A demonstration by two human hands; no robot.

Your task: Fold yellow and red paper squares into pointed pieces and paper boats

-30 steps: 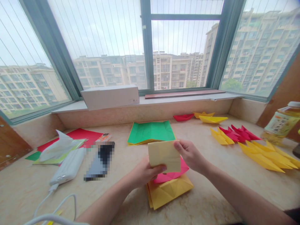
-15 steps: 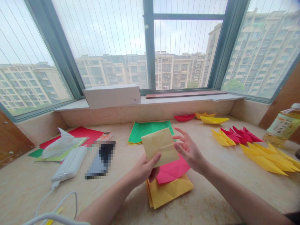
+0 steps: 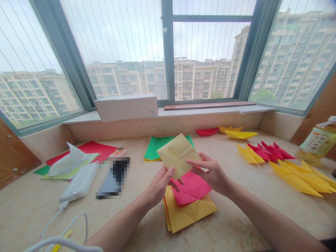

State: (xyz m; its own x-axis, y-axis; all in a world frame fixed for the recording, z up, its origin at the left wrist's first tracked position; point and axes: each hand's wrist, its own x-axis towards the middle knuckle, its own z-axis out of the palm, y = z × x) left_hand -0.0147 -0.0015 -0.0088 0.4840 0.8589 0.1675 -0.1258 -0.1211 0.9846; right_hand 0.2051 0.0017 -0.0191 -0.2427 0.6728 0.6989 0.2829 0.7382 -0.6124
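A folded square of pale yellow paper [image 3: 178, 154] is held up in the air, turned with one corner upward. My left hand [image 3: 160, 183] supports its lower left edge, thumb in front and fingers behind. On the right side, my right hand [image 3: 210, 173] pinches the same paper, a finger lying across its front. Beneath both hands, a creased pink paper [image 3: 193, 190] rests on folded yellow papers [image 3: 193, 217]. Behind the held square lie green sheets [image 3: 157, 145], partly covered by it.
Folded yellow paper boats [image 3: 301, 176] and pink ones [image 3: 273, 151] sit at right, beside a bottle [image 3: 319, 140]. At left are a white power bank [image 3: 78, 183] with a cable, a blurred phone-like object [image 3: 114, 178] and red paper [image 3: 101, 150]. A white box [image 3: 127, 107] stands on the sill.
My right hand has closed onto the yellow paper's right side, after hovering beside it with fingers spread. The paper has rotated so a corner points up.
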